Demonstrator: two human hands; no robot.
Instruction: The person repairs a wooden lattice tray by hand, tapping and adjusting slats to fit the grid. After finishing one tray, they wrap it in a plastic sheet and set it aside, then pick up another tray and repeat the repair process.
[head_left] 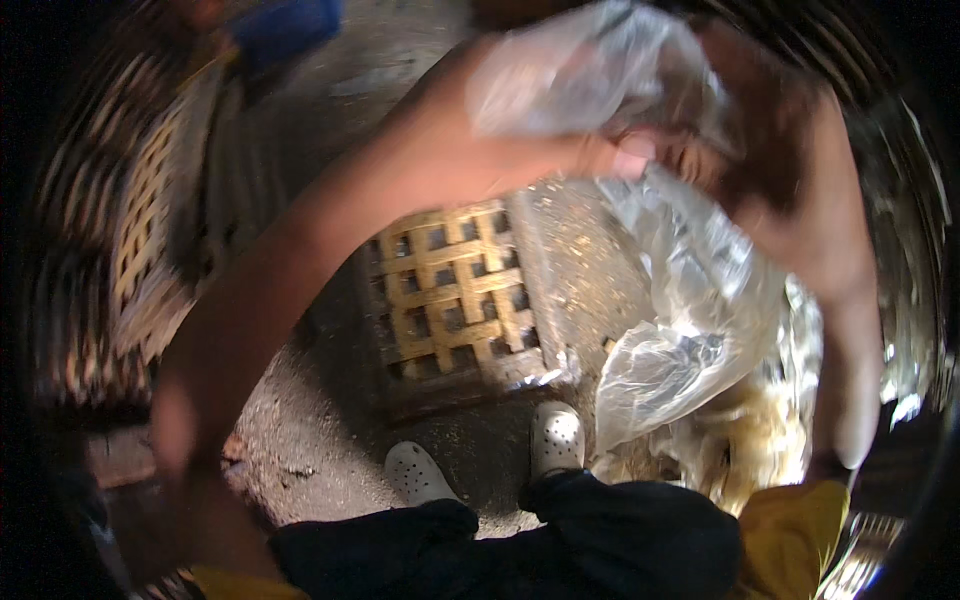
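clear plastic (705, 260) hangs up close between the two bare hands i am watching from afar, and whether it is a bag or a loose sheet i can't tell. the left hand (510, 165) reaches across from the left, its thumb pinched narrow on the plastic; the right hand (785, 190) curves in from the other side, fingers bent against it, though blur keeps me from telling how firmly they close. one part bunches above the thumb, and the long axis of the rest slants down and toward me below both hands, so that hanging length lies nearer the right hand and forearm. past the hands, well below, sit a woven basket (455, 290), pale clogs (557, 440) on the ground (585, 245), and a see-through heap (750, 450) to the right.
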